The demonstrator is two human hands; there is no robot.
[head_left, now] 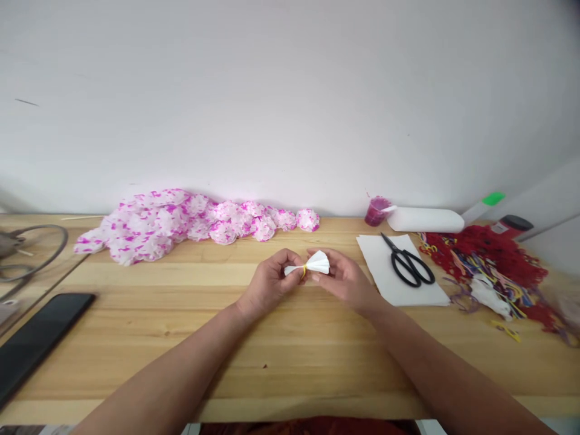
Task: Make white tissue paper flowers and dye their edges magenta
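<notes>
Both my hands meet above the middle of the wooden table (136, 338). Between them is a small folded white paper bundle (312, 264), fanned out on its right side and cinched at the middle by a thin yellow tie. My left hand (267, 284) pinches the narrow left end of the bundle. My right hand (342, 278) holds the fanned right half with curled fingers.
A row of white-and-pink paper flowers (181, 223) lies along the wall. Black scissors (408, 263) rest on a stack of white paper (399, 284) to the right, beside a small pink cup (376, 211), a white roll (426, 219) and tangled coloured ties (493, 266). A dark phone (36, 338) lies far left.
</notes>
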